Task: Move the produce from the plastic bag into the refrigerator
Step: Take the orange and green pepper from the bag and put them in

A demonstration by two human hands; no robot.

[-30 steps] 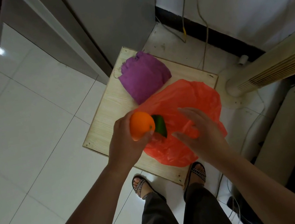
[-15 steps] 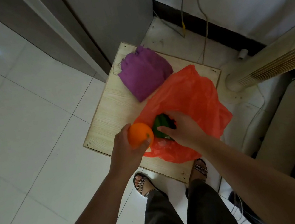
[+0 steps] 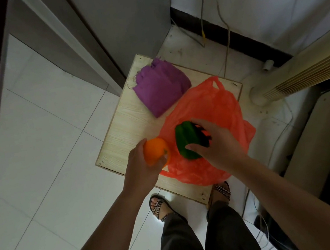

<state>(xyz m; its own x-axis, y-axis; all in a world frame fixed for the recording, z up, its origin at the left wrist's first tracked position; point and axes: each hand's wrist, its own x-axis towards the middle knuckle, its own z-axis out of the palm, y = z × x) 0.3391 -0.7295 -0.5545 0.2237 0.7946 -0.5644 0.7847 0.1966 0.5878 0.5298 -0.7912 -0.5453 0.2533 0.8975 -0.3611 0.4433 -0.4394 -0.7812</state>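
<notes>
My right hand now has its fingers curled over the green pepper and holds it above the orange plastic bag. A second ago that hand was spread flat over the bag with nothing in it, and only a sliver of the pepper showed beside the fruit. Half a second ago it had closed on the pepper low in the plastic. The pepper has since come up and shows almost whole, so I judge it free of the bag.

My left hand has kept its grip on the orange fruit the whole time, fingers wrapped round it just left of the pepper, over the near edge of the wooden worktop.

The bag lies slack and flattened under and beyond my right hand. I cannot tell whether anything is left inside it. With one piece in each hand, I judge the taking-out part done for these two. What remains is carrying them to the tall grey cabinet beyond my hands, which I take to be the refrigerator. Its front looks closed from here, and with both hands full, opening it may be awkward.

A folded purple cloth lies on the worktop beyond my hands, touching the far edge of the bag.

I can read no brand, label or writing anywhere: the bag is plain, the produce carries no sticker that I can see, and the grey cabinet is bare.
</notes>
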